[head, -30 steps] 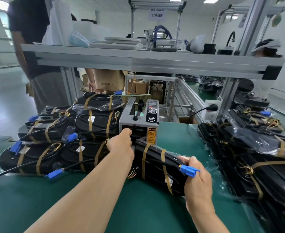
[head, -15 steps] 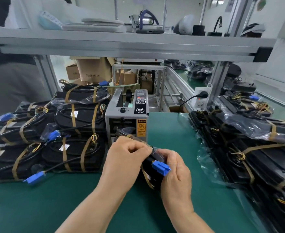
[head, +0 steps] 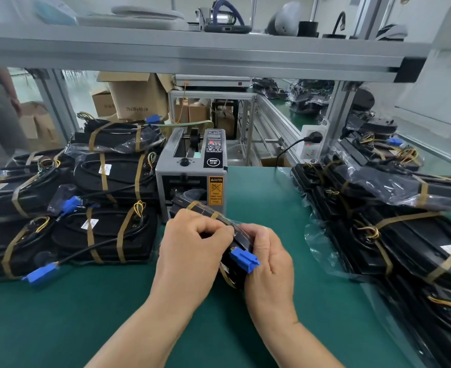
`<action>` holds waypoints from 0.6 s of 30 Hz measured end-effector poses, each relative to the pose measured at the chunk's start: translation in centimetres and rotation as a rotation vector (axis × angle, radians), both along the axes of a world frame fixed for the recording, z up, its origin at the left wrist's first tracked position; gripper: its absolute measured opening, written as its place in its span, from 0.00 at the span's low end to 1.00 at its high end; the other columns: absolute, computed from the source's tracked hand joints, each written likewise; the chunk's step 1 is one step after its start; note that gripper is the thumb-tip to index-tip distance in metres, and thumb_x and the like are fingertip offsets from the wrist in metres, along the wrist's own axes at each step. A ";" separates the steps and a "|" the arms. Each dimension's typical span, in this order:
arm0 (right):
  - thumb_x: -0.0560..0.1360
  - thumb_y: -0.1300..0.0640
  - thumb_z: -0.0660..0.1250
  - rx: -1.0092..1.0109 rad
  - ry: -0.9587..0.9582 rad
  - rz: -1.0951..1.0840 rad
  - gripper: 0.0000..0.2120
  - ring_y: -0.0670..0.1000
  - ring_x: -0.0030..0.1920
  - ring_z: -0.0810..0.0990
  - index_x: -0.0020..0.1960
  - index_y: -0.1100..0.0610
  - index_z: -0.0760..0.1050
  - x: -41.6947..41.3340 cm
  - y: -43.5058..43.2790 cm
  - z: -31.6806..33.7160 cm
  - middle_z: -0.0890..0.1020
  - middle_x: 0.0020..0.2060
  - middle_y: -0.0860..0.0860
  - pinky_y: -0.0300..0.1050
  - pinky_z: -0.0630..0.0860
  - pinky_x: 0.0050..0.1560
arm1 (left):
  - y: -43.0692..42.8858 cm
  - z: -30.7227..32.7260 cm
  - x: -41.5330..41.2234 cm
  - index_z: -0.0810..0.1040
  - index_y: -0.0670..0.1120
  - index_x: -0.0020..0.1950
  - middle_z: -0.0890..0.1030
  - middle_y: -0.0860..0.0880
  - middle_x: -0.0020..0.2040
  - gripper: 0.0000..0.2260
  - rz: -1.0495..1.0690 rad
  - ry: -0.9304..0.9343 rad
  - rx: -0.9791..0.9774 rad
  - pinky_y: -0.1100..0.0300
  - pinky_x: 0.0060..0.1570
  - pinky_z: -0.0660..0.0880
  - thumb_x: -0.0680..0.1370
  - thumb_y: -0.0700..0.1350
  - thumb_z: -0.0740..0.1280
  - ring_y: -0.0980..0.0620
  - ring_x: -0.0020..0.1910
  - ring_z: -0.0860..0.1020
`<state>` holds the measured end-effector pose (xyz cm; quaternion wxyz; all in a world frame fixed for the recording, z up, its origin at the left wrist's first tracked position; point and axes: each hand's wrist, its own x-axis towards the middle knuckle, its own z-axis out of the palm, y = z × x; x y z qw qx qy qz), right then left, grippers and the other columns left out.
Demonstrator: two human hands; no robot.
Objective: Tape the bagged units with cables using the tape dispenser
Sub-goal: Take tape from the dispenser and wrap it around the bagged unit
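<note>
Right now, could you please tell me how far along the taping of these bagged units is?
Done: the left stack wears tan tape bands. In hand: the left hand and right hand grip one bagged unit, already banded, in front of the tape dispenser. Left: unclear, since the right pile shows bands too.

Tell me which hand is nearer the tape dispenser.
Left. The left hand is just in front of the tape dispenser, pinching the bagged unit; the right hand grips the unit's near end, farther back and to the dispenser's right.
</note>
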<state>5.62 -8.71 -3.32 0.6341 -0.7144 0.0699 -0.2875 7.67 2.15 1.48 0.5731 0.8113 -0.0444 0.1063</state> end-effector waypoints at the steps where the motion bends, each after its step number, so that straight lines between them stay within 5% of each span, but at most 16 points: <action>1: 0.86 0.56 0.55 -0.003 -0.002 -0.002 0.18 0.45 0.44 0.82 0.46 0.49 0.81 0.0 0.0 0.0 0.84 0.40 0.42 0.33 0.74 0.42 | 0.0 0.0 -0.1 0.83 0.61 0.34 0.77 0.64 0.46 0.07 0.003 -0.007 0.012 0.60 0.46 0.72 0.72 0.51 0.73 0.65 0.47 0.76; 18: 0.85 0.56 0.55 -0.001 -0.007 0.007 0.18 0.44 0.43 0.81 0.46 0.52 0.81 -0.1 -0.2 0.1 0.83 0.39 0.42 0.32 0.73 0.41 | -0.6 -0.1 -0.6 0.82 0.61 0.37 0.75 0.63 0.46 0.05 0.092 -0.006 0.051 0.61 0.44 0.69 0.72 0.53 0.74 0.62 0.50 0.74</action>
